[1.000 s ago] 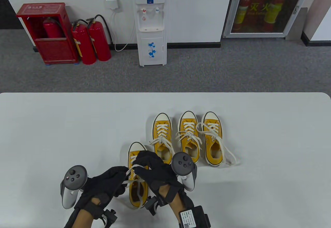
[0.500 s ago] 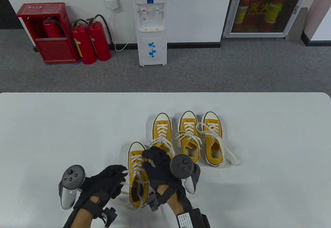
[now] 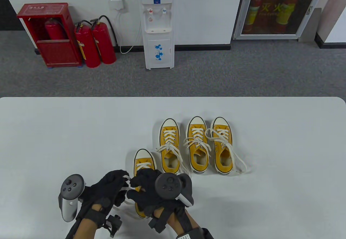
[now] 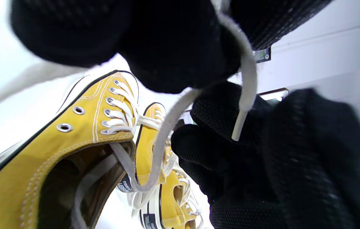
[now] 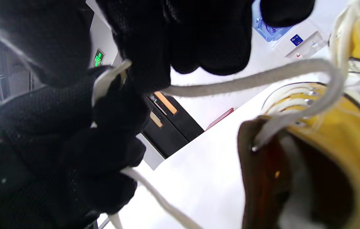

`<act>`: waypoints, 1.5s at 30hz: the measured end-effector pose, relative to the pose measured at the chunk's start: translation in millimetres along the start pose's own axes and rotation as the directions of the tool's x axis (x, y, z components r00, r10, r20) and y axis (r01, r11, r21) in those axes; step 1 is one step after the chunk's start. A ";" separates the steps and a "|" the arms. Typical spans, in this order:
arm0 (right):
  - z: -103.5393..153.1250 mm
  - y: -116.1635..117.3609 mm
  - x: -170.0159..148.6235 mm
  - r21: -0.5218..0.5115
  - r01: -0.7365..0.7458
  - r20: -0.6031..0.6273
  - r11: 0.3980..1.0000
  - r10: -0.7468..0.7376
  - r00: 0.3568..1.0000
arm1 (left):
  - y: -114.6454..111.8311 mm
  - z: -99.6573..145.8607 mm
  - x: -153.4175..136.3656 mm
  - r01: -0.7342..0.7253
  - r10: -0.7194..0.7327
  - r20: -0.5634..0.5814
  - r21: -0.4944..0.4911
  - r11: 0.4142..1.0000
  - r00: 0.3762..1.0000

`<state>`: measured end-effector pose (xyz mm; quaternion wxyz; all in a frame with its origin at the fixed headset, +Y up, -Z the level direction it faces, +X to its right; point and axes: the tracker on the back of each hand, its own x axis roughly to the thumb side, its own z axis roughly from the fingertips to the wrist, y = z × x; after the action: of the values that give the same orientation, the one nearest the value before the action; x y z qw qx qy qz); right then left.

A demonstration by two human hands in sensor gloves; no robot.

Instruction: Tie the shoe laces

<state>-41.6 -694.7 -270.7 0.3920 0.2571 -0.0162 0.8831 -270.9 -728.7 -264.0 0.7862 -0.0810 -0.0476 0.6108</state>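
I have both gloved hands bunched over the nearest yellow shoe [image 3: 142, 163], a canvas low-top with a cream rubber toe cap and metal eyelets, standing near the table's [image 3: 54, 130] front edge, left of centre. My left hand [image 3: 108, 189] curls its knit-fabric fingers [image 4: 180, 47] round a flat woven white lace [image 4: 167, 127], which loops over them and runs down into the shoe's open mouth. My right hand [image 3: 147, 189] meets it fingertip to fingertip, its fingers [image 5: 180, 35] bent and pinching the same lace close against the left glove; another strand [image 5: 154, 194] trails down from the left hand's fist in the right wrist view. Three more yellow canvas shoes [image 3: 195, 144] stand side by side just beyond, toes pointing far, their laces lying loose on the smooth white tabletop.
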 end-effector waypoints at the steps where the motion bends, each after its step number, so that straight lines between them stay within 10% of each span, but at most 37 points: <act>1: 0.1 1.4 1.7 0.004 -0.007 0.011 1.000 0.007 1.000 | -0.5 0.0 0.1 -0.004 0.004 0.000 -0.005 1.000 1.000; 19: 15.5 -57.3 -4.9 -0.157 0.015 -0.046 0.988 -0.022 0.999 | 5.7 5.0 9.3 0.123 -0.129 0.080 0.084 0.989 0.988; 45: 107.3 -146.9 -127.1 -0.426 -0.087 -0.349 0.901 -0.075 0.934 | 24.6 8.0 24.0 0.715 -0.735 0.029 0.208 0.667 0.677</act>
<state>179.9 -704.6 -262.4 0.4328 -0.0015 -0.1419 0.8902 -289.7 -699.0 -261.4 0.9642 0.0495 -0.0640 0.2526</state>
